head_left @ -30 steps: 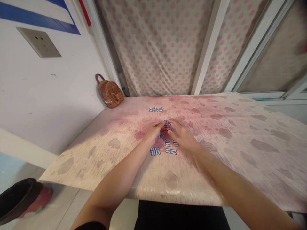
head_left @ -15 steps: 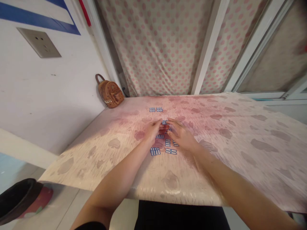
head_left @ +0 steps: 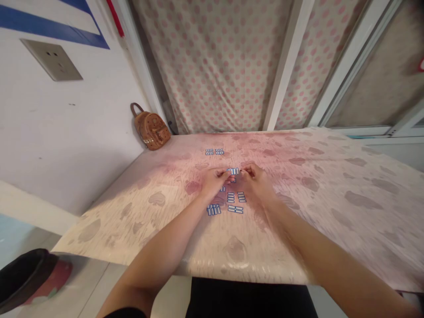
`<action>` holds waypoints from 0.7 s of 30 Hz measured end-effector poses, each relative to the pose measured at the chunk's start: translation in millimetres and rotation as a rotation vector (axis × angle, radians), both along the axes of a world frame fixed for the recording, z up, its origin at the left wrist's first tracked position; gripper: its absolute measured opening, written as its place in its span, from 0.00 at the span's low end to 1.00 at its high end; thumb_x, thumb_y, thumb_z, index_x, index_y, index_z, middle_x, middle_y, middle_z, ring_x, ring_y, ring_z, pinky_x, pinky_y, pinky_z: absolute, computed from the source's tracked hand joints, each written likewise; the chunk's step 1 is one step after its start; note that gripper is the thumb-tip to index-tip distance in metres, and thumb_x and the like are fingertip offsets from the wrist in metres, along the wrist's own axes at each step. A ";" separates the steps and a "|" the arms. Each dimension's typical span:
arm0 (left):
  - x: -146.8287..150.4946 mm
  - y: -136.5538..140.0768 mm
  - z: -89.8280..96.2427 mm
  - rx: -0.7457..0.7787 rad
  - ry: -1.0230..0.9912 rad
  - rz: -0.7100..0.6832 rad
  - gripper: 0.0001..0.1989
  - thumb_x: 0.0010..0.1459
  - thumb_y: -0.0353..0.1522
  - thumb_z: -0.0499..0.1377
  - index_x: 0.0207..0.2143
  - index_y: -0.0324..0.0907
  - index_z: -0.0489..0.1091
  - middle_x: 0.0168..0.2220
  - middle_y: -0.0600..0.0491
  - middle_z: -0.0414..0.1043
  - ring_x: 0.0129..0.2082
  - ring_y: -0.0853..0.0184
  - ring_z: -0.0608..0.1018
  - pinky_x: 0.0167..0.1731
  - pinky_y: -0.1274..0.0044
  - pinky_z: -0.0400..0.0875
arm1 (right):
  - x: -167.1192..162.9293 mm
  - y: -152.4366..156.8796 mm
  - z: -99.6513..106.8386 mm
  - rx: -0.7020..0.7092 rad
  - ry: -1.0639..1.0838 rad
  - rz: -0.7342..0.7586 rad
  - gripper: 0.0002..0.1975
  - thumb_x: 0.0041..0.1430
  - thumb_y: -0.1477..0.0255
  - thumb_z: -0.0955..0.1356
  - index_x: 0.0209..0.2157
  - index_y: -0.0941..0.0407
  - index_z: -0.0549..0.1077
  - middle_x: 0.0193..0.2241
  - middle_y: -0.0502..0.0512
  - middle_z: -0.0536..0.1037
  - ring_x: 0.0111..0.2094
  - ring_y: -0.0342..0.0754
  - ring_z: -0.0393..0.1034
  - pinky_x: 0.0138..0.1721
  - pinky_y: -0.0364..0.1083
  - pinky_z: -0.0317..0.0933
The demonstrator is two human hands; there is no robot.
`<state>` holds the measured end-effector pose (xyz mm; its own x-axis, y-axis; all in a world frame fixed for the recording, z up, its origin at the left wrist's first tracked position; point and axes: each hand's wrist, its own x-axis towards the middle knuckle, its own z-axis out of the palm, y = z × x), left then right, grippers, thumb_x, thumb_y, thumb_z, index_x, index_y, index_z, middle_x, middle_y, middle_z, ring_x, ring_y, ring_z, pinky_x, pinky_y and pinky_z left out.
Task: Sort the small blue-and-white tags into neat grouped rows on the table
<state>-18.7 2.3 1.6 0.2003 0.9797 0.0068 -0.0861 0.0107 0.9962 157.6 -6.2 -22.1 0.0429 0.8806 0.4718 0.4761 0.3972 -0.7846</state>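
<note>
At the far left edge, near the floor, a dark-rimmed pot [head_left: 49,282] with a reddish side is standing below table height. Above it, a wall socket [head_left: 52,60] is sitting on the white wall [head_left: 66,128], under a blue band. The patterned tablecloth [head_left: 149,229] is spreading from here across to the right side of the scene. On its far left corner a small brown backpack [head_left: 151,129] is leaning against the wall.

Farther right, along the far part of the cloth, two small clusters of blue-edged white pieces, a left cluster [head_left: 209,152] and a right cluster [head_left: 219,151], are lying side by side. Behind them a dotted curtain [head_left: 215,66] is hanging. Close to the person, a near-left group [head_left: 213,210] of the same pieces is lying flat.

The left hand [head_left: 213,180] is reaching in over the middle, its thumb and fingers grasping a short row of white pieces [head_left: 234,171] by the left end. Another group [head_left: 223,189] is partly hiding beneath this hand. Just nearer, a stacked column [head_left: 231,197], a near-right set [head_left: 238,210] and a slanting column [head_left: 241,197] are resting close together.

The right hand [head_left: 258,179] is hovering just right of the row, thumb and fingertips drawing together; whether they are gripping anything is impossible to tell. Beyond it, a white frame [head_left: 288,62] is rising beside the curtain.
</note>
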 end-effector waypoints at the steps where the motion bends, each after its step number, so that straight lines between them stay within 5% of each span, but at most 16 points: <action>1: 0.4 -0.4 0.3 0.003 0.007 -0.021 0.07 0.60 0.31 0.63 0.31 0.36 0.78 0.32 0.48 0.81 0.30 0.69 0.80 0.36 0.78 0.74 | -0.2 0.8 -1.1 -0.016 0.005 0.008 0.09 0.61 0.63 0.65 0.35 0.54 0.71 0.31 0.52 0.77 0.32 0.49 0.72 0.36 0.47 0.63; 13: 2.6 -0.8 0.4 0.018 -0.036 -0.151 0.05 0.58 0.25 0.63 0.38 0.36 0.78 0.35 0.47 0.81 0.33 0.69 0.81 0.39 0.77 0.74 | -0.3 5.1 -6.8 -0.078 0.025 0.042 0.10 0.60 0.63 0.65 0.30 0.53 0.68 0.25 0.49 0.74 0.27 0.46 0.68 0.30 0.44 0.59; 21: -0.6 -1.8 5.2 -0.041 -0.013 -0.079 0.08 0.62 0.33 0.62 0.36 0.35 0.77 0.33 0.45 0.81 0.31 0.67 0.82 0.39 0.75 0.75 | -0.4 3.2 -5.4 -0.072 0.043 0.000 0.08 0.60 0.65 0.65 0.30 0.53 0.68 0.24 0.49 0.74 0.27 0.47 0.70 0.31 0.45 0.60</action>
